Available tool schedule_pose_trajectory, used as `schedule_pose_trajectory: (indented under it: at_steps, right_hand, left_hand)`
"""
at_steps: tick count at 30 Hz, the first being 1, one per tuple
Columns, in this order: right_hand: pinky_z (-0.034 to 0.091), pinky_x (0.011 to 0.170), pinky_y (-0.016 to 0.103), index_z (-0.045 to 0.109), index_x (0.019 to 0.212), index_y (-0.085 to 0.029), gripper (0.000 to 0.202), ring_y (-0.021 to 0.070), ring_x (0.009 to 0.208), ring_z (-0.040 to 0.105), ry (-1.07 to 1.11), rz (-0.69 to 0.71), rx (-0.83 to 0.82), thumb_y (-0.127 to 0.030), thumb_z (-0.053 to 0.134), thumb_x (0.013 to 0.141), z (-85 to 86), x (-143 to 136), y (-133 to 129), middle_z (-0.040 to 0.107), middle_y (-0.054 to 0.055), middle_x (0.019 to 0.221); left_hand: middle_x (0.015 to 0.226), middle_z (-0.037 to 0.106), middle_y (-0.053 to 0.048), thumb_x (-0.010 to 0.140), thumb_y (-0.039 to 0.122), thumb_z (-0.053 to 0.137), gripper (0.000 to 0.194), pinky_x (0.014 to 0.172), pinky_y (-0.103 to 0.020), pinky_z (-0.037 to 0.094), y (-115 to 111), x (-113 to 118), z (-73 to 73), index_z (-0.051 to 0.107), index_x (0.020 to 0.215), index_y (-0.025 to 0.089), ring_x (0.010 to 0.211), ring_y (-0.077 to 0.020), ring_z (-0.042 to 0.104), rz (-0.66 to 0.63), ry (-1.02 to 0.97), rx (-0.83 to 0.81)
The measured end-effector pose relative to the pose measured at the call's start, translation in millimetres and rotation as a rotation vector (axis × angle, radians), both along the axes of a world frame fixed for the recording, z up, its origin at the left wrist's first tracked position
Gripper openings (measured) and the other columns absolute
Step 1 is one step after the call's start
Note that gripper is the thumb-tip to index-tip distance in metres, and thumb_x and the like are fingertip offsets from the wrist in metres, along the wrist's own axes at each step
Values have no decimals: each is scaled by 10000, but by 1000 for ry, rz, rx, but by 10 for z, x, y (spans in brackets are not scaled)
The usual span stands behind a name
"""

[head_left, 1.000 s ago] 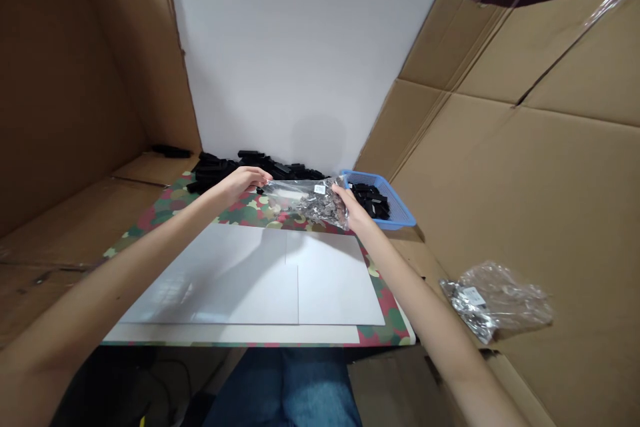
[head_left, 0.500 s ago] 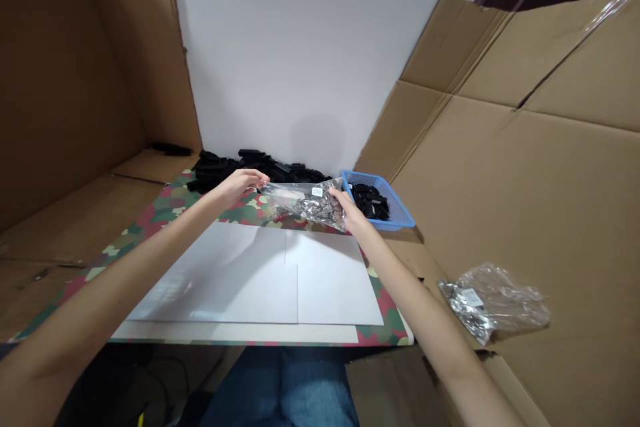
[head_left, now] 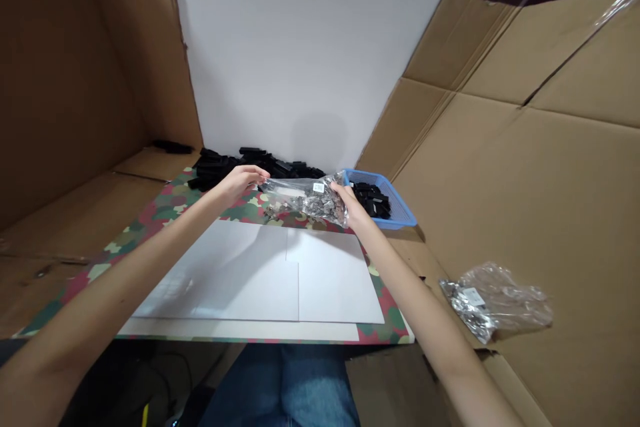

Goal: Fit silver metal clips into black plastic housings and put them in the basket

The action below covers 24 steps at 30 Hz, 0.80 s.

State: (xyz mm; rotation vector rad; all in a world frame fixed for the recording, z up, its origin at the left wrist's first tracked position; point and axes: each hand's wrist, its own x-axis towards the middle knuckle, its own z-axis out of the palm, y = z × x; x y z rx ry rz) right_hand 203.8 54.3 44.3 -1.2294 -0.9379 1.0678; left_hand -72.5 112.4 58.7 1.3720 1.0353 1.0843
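Head view: holding a clear plastic bag (head_left: 300,193) with both hands, above the patterned cloth (head_left: 167,207) and just beyond the white boards (head_left: 240,273). With the left hand (head_left: 245,180), pinching closed on the left end of the bag, seemingly between thumb and fingers; with the right hand (head_left: 347,202), gripping the fuller right end, pressing with the thumb near the white label (head_left: 319,187) and having most fingers out of sight underneath. Carrying many small grey pieces (head_left: 325,207) inside, lying toward the right and along the lower edge. Not being able to tell here an open mouth from a sealed one. Possibly risking a spill over the cloth, by tilting the left end down or by loosening the left pinch. Perhaps also risking a tear, by pulling thin plastic too strongly around the irregular pieces. Maybe risking a mixing with the black parts (head_left: 374,199), from holding so near to the blue basket (head_left: 401,208).
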Motion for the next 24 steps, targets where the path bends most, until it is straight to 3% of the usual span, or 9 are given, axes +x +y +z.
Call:
schedule_pose_trajectory:
  at_steps: [12,24]
  right_hand:
    - [449,648,248,407,669,-245,420,140,700,554,54,51,3,-450,771,624,101,59,-31,503,-83,645]
    - [493,672,274,457,702,-251,435,167,744,603,97,37,-28,-454,815,561,3,73,-26,584,-65,695]
  left_hand:
    - [738,655,-29,550,196,647,137,541,-227,356,-54,60,164,710,670,179,645,-122,522,10,-38,42]
    - [647,611,-16,566,202,661,135,483,-249,293,27,64,19,713,689,183,517,-110,459,-20,62,31]
